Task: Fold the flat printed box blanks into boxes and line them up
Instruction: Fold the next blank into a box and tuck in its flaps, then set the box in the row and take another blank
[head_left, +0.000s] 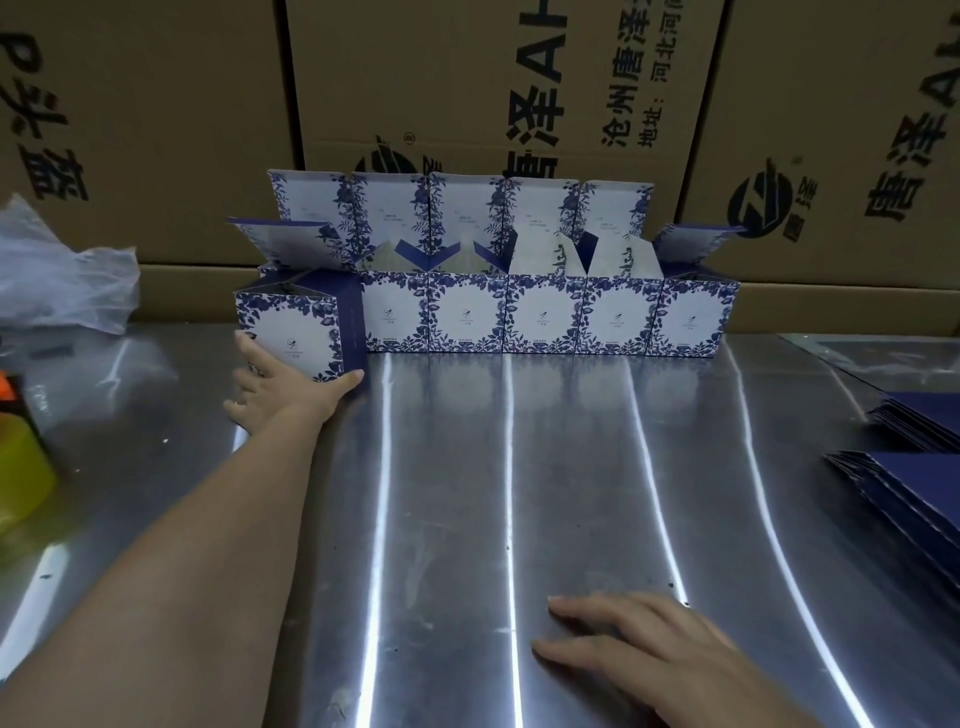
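A row of several folded blue-and-white floral boxes (540, 317) stands along the back of the steel table (467, 493), lids open and upright. At the row's left end stands one more folded box (298, 325), slightly forward of the others. My left hand (275, 389) holds it from the front, fingers on its left side and thumb under its lower right corner. My right hand (639, 644) lies flat on the table near the front, fingers straight, holding nothing. Stacks of flat dark blue box blanks (914, 467) lie at the right edge.
Large brown cardboard cartons (467, 104) form a wall behind the row. A crumpled clear plastic bag (57, 275) sits at the back left. A yellow tape roll (21, 467) and an orange-black object (8, 387) lie at the left edge.
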